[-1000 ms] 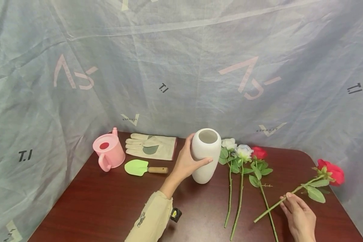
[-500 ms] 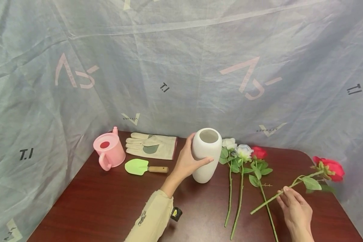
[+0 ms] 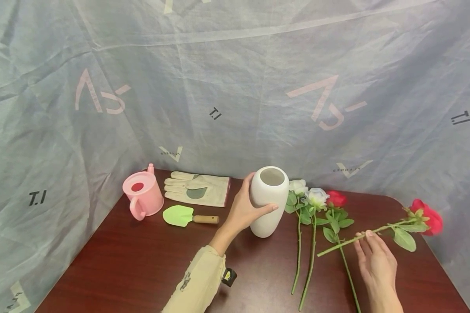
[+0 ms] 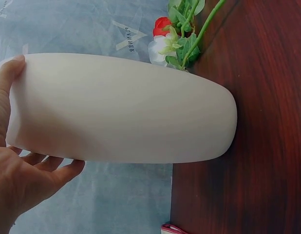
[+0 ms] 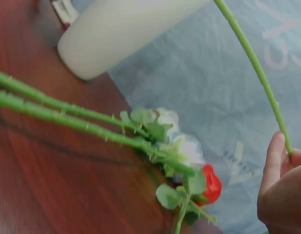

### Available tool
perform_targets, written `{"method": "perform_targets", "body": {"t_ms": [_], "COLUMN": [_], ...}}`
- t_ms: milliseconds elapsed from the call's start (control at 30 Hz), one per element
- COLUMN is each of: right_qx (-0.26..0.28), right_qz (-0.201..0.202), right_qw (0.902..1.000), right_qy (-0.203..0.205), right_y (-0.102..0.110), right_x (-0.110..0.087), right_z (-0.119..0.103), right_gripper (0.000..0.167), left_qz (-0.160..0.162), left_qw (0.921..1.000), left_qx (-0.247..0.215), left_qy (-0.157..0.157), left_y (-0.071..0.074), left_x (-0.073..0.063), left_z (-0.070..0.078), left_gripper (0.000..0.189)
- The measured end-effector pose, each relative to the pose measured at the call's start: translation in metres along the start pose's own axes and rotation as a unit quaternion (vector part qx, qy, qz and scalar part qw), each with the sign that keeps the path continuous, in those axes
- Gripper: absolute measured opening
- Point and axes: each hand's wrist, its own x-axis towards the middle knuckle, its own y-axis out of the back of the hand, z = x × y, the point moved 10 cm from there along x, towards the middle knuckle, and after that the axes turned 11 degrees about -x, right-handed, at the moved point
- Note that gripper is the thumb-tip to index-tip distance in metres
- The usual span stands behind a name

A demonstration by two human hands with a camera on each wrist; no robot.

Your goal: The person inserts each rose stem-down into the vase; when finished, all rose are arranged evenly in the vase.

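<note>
A white vase (image 3: 269, 204) stands upright on the table, its round mouth facing up. My left hand (image 3: 244, 208) grips it from the left side, thumb across the front; in the left wrist view the fingers curl round the vase (image 4: 121, 109) near its top. To the right, my right hand (image 3: 377, 261) pinches the green stem of a red rose (image 3: 427, 217) between thumb and fingers. The rose is held above the table, bloom to the right, bare stem end pointing left toward the vase. In the right wrist view the stem (image 5: 253, 58) rises from the fingertips, bloom out of sight.
Two white roses (image 3: 317, 198) and another red rose (image 3: 337, 198) lie right of the vase, stems toward the front. On the left are a pink watering can (image 3: 146, 195), work gloves (image 3: 203, 191) and a green trowel (image 3: 179, 216). A grey cloth (image 3: 235, 87) hangs behind the table.
My right hand has moved up and slightly left with the red rose, whose stem now lies flatter and reaches farther left. The left hand still holds the vase in place.
</note>
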Motion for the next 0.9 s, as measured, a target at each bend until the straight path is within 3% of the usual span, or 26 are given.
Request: {"method": "perform_targets", "body": {"t_ms": [300,667,900], "right_qx": [0.059,0.115,0.127], "right_qz": [0.003,-0.056,-0.03], "right_qw": [0.9983,0.9917,0.9914], "right_qy": [0.004,-0.012,-0.011], "right_y": [-0.015,-0.027,-0.032], "right_x": [-0.002,-0.002,-0.002], "right_z": [0.0,0.001,-0.004], "right_gripper": [0.017,0.024,0.02], "left_qz": [-0.001,0.009,0.013], "left_qw": [1.0,0.9999,0.9998], "left_qx": [-0.005,0.001,0.002], "left_qy": [-0.005,-0.011,-0.016], "left_y": [-0.001,-0.001,-0.001], "left_x": [0.0,0.001,0.001], "left_z": [0.0,0.001,0.003], "left_gripper": [0.098,0.095,0.094]}}
